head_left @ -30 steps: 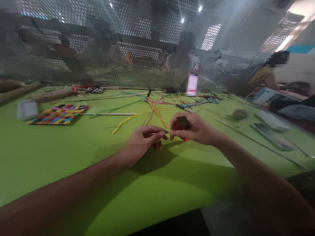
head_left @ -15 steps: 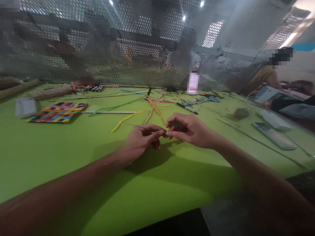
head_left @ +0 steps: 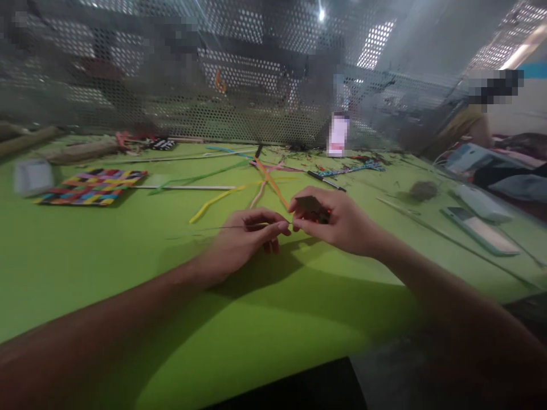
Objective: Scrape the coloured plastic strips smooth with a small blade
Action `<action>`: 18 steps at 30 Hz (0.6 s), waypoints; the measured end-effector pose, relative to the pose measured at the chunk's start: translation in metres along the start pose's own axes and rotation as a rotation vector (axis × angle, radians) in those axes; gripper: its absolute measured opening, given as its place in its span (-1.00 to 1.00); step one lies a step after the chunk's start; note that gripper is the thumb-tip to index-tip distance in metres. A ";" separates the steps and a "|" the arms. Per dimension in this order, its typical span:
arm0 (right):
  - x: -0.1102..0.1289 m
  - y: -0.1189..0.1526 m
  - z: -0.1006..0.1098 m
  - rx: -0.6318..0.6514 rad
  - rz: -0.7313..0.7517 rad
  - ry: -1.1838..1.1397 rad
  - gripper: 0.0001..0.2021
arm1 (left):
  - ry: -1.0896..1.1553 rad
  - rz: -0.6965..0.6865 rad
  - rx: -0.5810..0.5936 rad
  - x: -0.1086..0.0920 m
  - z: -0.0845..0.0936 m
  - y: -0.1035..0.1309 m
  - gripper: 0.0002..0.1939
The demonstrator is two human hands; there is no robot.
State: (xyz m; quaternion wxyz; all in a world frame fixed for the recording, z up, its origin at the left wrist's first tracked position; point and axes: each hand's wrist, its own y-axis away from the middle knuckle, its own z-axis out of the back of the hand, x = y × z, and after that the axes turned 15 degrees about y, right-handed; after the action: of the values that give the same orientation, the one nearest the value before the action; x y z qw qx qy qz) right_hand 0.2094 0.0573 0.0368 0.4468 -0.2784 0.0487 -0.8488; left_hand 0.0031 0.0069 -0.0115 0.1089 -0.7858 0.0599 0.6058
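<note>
Between the fingertips of my left hand [head_left: 250, 236] a thin dark strand [head_left: 231, 227] is pinched, its tail trailing out to the left over the table. Fingertip to fingertip with it, my right hand [head_left: 342, 219] is closed. A dark, flat piece [head_left: 308, 204] with a small red spot sits in the right palm; its kind is unclear. The right thumb and index finger meet at the strand's end, where the detail is too small to tell. Just beyond the hands lie an orange strip [head_left: 273, 185] and a yellow strip [head_left: 211, 206].
A multicoloured woven mat [head_left: 96, 187] lies left on the green table [head_left: 205, 353]. Toward the back are a green strip [head_left: 196, 178], a black pen [head_left: 327, 181] and a phone [head_left: 338, 135]. Another phone [head_left: 478, 230] and a long thin stick [head_left: 427, 228] lie right. A person [head_left: 464, 128] is at far right.
The view has shifted slightly, so the table items sit higher. More of the dark strand shows left of my left hand. Both hands stay together, fingertips close.
</note>
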 end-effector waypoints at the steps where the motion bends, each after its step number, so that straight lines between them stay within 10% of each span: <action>1: 0.001 0.000 -0.002 -0.001 0.018 0.018 -0.87 | 0.007 -0.005 0.016 0.000 0.000 0.000 -0.78; 18: -0.001 0.004 -0.010 0.042 0.232 0.406 -0.80 | 0.255 0.090 0.122 -0.003 -0.007 0.009 -0.87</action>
State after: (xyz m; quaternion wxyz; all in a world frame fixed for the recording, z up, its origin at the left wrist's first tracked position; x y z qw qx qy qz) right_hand 0.2077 0.0538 0.0269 0.5280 -0.0854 0.1516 -0.8313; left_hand 0.0066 -0.0031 -0.0080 0.1206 -0.8449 0.1448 0.5006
